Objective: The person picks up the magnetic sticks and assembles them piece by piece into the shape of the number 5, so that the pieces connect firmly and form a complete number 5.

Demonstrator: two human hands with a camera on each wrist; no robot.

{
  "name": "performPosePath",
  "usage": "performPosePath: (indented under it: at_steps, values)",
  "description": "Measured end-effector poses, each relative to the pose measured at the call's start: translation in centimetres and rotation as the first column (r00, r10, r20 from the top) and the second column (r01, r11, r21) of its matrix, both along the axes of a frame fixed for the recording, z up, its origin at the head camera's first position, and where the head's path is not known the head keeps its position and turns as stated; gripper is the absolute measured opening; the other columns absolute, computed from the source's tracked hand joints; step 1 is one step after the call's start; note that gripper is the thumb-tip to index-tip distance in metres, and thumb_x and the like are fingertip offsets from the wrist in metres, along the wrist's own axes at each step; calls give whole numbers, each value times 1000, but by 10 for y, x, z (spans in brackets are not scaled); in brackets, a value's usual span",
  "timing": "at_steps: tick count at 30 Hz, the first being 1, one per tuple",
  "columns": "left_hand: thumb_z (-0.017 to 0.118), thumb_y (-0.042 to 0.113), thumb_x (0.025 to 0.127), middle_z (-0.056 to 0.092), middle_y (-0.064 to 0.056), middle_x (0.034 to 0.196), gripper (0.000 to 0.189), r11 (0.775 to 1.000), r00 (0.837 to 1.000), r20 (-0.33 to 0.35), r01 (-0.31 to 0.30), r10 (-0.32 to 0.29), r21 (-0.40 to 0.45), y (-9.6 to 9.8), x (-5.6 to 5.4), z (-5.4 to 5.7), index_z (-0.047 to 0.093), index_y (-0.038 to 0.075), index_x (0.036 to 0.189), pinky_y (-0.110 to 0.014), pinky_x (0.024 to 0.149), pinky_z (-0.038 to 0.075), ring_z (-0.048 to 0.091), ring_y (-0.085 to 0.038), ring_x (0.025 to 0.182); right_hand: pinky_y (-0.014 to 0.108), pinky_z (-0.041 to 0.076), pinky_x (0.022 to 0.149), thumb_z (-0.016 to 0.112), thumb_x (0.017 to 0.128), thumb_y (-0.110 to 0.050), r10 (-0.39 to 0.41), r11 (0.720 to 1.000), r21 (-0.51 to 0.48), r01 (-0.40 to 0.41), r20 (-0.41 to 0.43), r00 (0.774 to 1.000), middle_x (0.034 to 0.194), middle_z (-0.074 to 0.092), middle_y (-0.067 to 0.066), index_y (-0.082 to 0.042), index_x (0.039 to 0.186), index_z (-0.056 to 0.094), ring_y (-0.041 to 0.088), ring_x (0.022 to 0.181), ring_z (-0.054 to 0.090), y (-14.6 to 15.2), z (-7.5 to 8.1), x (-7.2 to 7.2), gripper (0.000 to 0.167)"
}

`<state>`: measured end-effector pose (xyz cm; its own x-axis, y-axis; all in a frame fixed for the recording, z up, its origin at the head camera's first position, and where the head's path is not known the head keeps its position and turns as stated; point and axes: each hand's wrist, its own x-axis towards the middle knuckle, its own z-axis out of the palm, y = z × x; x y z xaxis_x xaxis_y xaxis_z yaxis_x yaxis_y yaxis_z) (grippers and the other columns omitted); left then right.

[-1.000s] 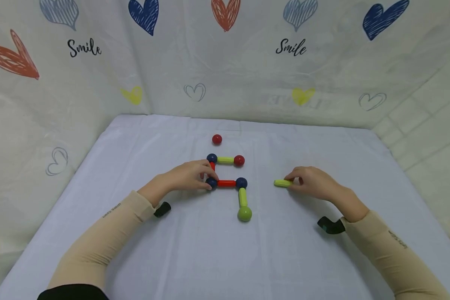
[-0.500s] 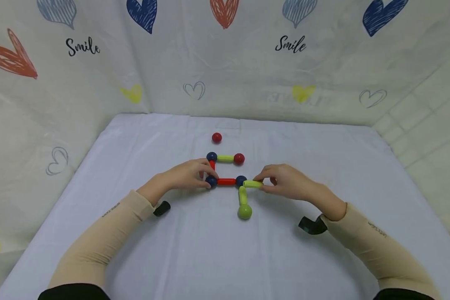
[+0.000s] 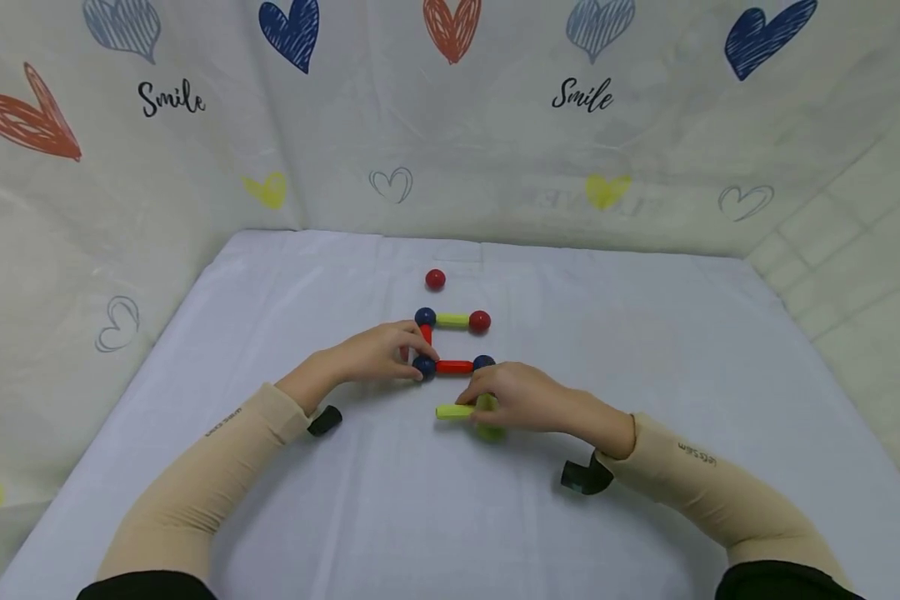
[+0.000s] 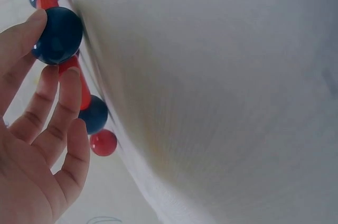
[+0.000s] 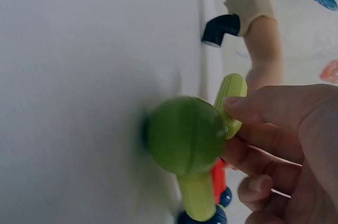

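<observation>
Between thumb and fingers, my left hand (image 3: 378, 354) holds the blue ball (image 4: 59, 36) at the corner of a ball-and-stick shape. Two red sticks run from that ball, one to the right (image 3: 454, 367) and one to a farther blue ball (image 3: 425, 317). My right hand (image 3: 525, 400) pinches a yellow-green stick (image 3: 453, 412), whose free end points left. Right beside it in the right wrist view is the green ball (image 5: 185, 135), joined to another yellow-green stick (image 5: 197, 197). Whether the held stick touches the green ball I cannot tell. The right hand partly covers this branch.
Farther back, a yellow-green stick (image 3: 452, 320) joins the far blue ball to a red ball (image 3: 479, 322). A loose red ball (image 3: 435, 279) lies behind the shape. All sit on a white-covered table (image 3: 360, 517), with a heart-printed sheet (image 3: 487, 150) behind.
My right hand has brought the yellow-green stick leftward from the table's right side, past the right blue ball, then nearer to me beside the green ball. My left hand stays on its blue ball.
</observation>
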<state>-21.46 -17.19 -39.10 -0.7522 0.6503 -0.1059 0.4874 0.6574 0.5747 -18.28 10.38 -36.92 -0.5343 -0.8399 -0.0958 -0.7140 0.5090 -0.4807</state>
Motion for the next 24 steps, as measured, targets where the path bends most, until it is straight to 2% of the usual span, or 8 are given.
performPosePath:
  at_steps: [4, 15, 24]
  values:
    - [81, 20, 91, 58, 1, 111, 32, 1000, 1000, -10, 0, 0, -8, 0, 0, -1, 74, 19, 122, -29, 83, 51, 59, -14, 93, 25, 51, 76, 81, 89, -17, 18, 1000, -15, -19, -70, 997, 96, 72, -5, -13, 108, 81, 10, 87, 58, -1, -7, 6, 20]
    - [81, 20, 91, 58, 1, 113, 32, 1000, 1000, 11, -20, 20, -2, 0, -1, -4, 75, 20, 122, -29, 82, 51, 58, -14, 93, 24, 40, 67, 84, 87, -19, 69, 996, -42, -77, -171, 983, 92, 75, -7, -14, 106, 82, 8, 79, 48, 2, -15, 15, 20]
    - [81, 20, 91, 58, 2, 112, 32, 1000, 1000, 12, -23, 23, -14, 2, -1, -2, 75, 21, 122, -30, 82, 51, 58, -14, 93, 26, 41, 72, 84, 87, -24, 42, 999, -10, -45, -161, 986, 92, 74, -9, -16, 106, 82, 8, 83, 50, 2, -15, 16, 21]
